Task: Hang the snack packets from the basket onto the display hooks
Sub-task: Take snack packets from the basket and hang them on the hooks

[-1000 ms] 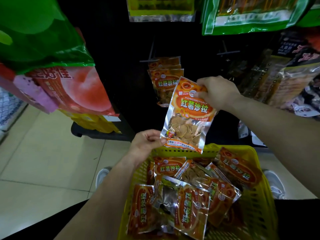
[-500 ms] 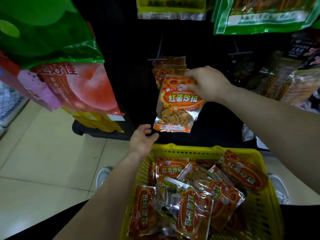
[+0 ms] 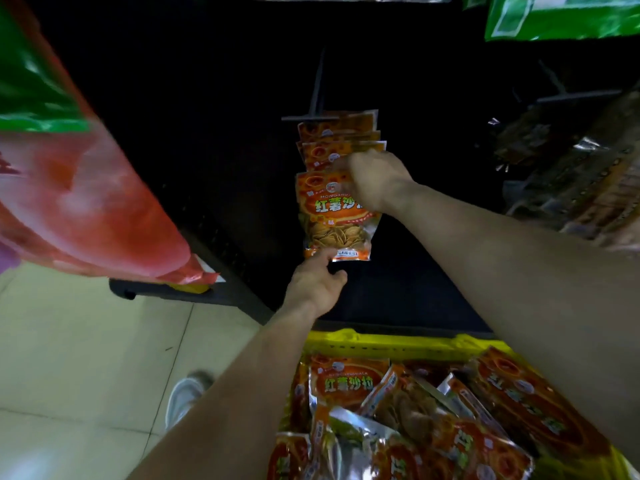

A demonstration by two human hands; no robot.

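Orange snack packet (image 3: 337, 216) is held upright before the hung packets (image 3: 341, 140), top gripped by the right hand (image 3: 375, 181), left hand (image 3: 315, 284) thumb at its bottom edge, pinch unconfirmed; recommend steadying below while aligning its hole with the display hook (image 3: 318, 95).

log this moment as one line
right hand: grips held packet top | left hand: thumb at its bottom edge | hook: hung packets | basket: more packets
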